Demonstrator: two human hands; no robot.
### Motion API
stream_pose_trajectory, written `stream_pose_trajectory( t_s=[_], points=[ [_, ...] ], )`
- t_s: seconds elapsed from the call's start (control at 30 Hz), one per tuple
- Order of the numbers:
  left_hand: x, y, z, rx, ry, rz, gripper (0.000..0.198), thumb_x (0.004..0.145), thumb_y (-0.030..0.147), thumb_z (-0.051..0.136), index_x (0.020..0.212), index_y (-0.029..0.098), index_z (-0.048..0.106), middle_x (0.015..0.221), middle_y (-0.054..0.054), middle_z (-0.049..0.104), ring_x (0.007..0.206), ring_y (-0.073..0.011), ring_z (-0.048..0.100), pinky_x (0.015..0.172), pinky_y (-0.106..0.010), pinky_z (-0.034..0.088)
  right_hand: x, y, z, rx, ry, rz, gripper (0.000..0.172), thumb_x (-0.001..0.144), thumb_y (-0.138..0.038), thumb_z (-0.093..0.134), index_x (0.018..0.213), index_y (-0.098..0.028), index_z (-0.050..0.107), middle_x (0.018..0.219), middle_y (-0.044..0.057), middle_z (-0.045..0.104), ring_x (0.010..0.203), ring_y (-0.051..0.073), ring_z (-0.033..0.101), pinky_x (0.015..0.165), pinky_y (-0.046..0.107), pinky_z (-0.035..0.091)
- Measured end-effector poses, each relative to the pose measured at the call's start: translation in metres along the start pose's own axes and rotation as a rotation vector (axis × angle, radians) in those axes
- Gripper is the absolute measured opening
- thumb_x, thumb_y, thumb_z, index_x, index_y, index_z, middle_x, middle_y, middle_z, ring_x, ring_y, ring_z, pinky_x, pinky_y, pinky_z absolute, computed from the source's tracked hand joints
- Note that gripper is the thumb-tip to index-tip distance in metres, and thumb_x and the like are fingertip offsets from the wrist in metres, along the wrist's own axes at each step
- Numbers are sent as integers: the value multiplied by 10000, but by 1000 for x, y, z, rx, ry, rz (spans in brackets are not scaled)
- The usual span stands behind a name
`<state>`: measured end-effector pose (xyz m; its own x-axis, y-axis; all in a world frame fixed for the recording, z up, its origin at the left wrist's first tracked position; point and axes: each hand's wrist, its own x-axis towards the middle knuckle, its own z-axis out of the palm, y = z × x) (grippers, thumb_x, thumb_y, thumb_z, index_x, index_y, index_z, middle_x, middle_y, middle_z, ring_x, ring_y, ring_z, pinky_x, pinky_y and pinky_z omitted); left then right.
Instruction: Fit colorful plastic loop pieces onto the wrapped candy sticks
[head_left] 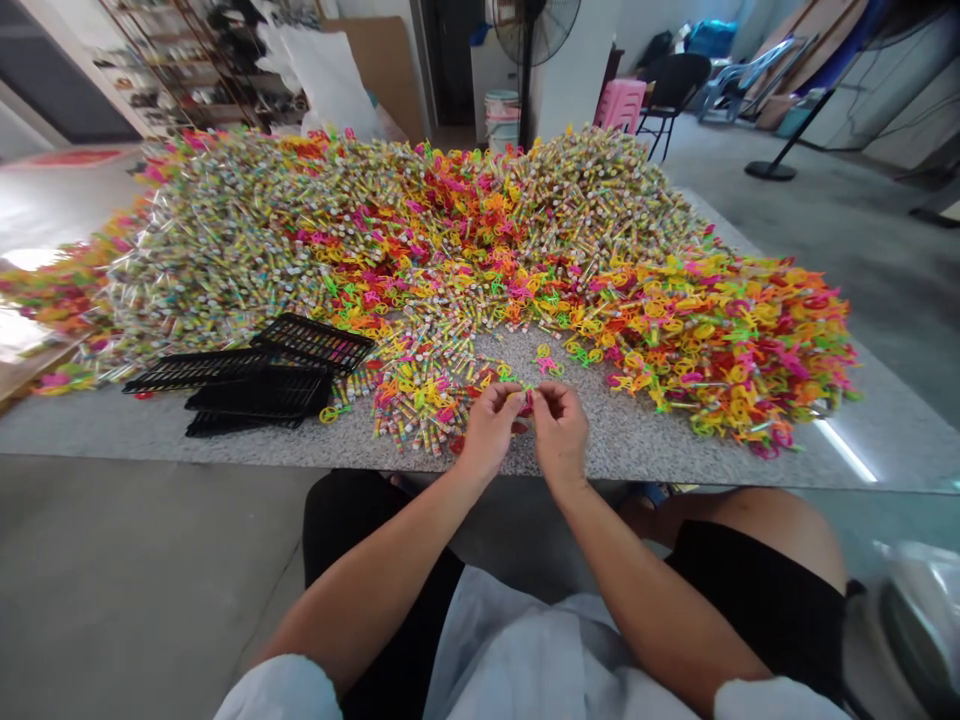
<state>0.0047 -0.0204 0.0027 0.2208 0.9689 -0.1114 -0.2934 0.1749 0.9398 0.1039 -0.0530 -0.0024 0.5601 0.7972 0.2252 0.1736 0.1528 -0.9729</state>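
Beyond the pale shirt (517,650), left hand (489,425) and right hand (562,428) pinch their fingers (542,406) on a small bright piece (529,399) above the table (637,440) (apparently unfinished) — with much seemingly left, judging by the heaped tubes (232,235) behind.

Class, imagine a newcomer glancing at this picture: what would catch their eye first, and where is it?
Most striking is the huge multicoloured heap of small pieces across the speckled grey table. At its near edge, left of centre, black slotted trays stand out. At the table's front, the left hand and right hand meet, fingertips pinching something small and bright.
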Motion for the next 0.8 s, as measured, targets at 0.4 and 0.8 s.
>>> stream_pose_trajectory(
  t_s=[0.4,0.8],
  points=[
    [7,3,-4,-128,62,-21,323,756,317,790,997,176,627,900,-4,658,789,-107,644,765,-261,552,-24,0,6,90,-98,-33,455,999,-401,513,1424,-268,422,1442,128,552,1311,216,557,1064,409,480],
    [10,8,-9,-156,-59,-63,382,745,365,831,1035,165,685,943,-45,691,871,-168,677,768,-312,570,-1,3,-20,73,-166,186,390,866,-569,672,1001,-205,638,622,-29,586,488,123,508,442,236,407]
  ],
)
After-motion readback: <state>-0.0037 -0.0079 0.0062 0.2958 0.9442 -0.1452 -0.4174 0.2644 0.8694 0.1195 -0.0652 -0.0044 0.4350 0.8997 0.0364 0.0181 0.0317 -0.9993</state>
